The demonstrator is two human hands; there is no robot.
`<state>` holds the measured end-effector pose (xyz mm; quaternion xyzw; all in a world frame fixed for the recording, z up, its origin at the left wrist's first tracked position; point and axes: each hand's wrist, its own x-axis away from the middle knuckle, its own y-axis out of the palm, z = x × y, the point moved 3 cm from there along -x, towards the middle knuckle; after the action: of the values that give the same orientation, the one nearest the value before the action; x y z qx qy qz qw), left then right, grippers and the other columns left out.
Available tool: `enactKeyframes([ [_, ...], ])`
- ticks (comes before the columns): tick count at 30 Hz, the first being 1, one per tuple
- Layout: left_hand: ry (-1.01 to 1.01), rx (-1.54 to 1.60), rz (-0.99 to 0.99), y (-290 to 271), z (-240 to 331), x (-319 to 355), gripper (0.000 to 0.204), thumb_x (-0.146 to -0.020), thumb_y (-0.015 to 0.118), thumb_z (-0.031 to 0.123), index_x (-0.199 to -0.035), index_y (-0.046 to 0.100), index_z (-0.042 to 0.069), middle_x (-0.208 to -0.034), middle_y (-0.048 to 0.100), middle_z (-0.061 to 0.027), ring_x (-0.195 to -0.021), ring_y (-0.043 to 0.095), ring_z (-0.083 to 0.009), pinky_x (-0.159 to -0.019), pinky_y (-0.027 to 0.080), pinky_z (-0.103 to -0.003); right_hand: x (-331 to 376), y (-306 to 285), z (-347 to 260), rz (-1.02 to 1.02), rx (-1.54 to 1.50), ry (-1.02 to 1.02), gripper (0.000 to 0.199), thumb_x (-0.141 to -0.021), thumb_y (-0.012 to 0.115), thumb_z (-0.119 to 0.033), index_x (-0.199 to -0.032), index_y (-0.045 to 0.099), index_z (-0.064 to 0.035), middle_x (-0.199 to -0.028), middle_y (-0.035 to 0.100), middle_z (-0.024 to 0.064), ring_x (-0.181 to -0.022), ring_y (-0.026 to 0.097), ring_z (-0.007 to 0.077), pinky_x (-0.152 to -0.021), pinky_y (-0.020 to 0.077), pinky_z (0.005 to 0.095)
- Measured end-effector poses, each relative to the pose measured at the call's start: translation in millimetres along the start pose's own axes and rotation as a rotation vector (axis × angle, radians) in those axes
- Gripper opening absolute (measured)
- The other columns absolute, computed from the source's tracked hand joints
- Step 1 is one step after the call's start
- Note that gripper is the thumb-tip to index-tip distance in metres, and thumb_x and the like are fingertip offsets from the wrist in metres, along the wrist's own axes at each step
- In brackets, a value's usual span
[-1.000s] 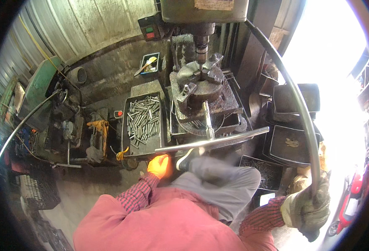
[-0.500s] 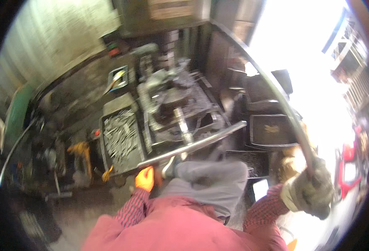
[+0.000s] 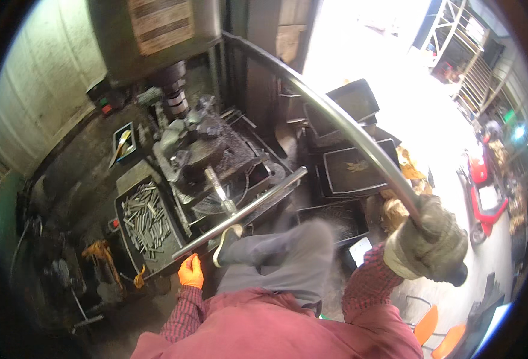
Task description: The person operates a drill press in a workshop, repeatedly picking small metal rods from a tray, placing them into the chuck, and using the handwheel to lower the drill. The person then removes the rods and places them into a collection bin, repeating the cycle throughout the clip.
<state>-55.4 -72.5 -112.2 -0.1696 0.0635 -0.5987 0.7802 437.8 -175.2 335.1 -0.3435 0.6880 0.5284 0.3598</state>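
Observation:
My right hand [image 3: 430, 242], in a thick grey work glove, is wrapped round the end of a long metal lever [image 3: 360, 134]. The lever curves up and away to the head of a dark machine [image 3: 111, 39]. My left hand [image 3: 191, 272], in an orange glove, is closed low beside the near-left end of a shiny metal bar [image 3: 246, 210]; whatever its fingers hold is hidden. Ahead of it, a dark tray [image 3: 167, 250] holds many small metal pieces [image 3: 146, 218]. Beyond the bar is the machine's worktable [image 3: 231, 152], with clear plastic-like material and a short metal rod [image 3: 219, 186] on it.
Dark bins [image 3: 360, 170] stand right of the machine. A small tray with a yellow-handled tool [image 3: 122, 143] lies at far left. My shoe [image 3: 227, 244] is by the bar. Orange seats [image 3: 425, 326] and a red vehicle [image 3: 482, 188] are at right.
The view has swung right, so the machine and trays sit further left in it. My right hand keeps its grip on the lever, and my left hand stays near the bar's end.

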Motion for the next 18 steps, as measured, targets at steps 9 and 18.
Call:
enactKeyframes([
  [9,0.079,-0.144,0.047,-15,2,9,0.026,-0.099,0.068,0.023,-0.113,0.076,0.003,-0.105,0.078,-0.0116,-0.098,0.074,-0.0237,-0.089,0.056,-0.034,-29,-15,6,0.150,-0.519,0.219,0.022,-0.090,0.056,-0.017,-0.073,0.042,-0.0157,-0.063,0.036,-0.0048,-0.058,0.038,0.0109,-0.082,0.0352,0.0268],
  [18,0.152,-0.094,0.059,-9,-10,8,0.023,-0.100,0.070,0.016,-0.114,0.074,-0.002,-0.104,0.078,-0.0083,-0.094,0.071,-0.0139,-0.087,0.055,-0.028,-55,14,8,0.061,-0.929,0.310,0.027,-0.094,0.056,-0.032,-0.071,0.046,-0.0207,-0.064,0.040,-0.0072,-0.058,0.042,0.0105,-0.078,0.0373,0.0313],
])
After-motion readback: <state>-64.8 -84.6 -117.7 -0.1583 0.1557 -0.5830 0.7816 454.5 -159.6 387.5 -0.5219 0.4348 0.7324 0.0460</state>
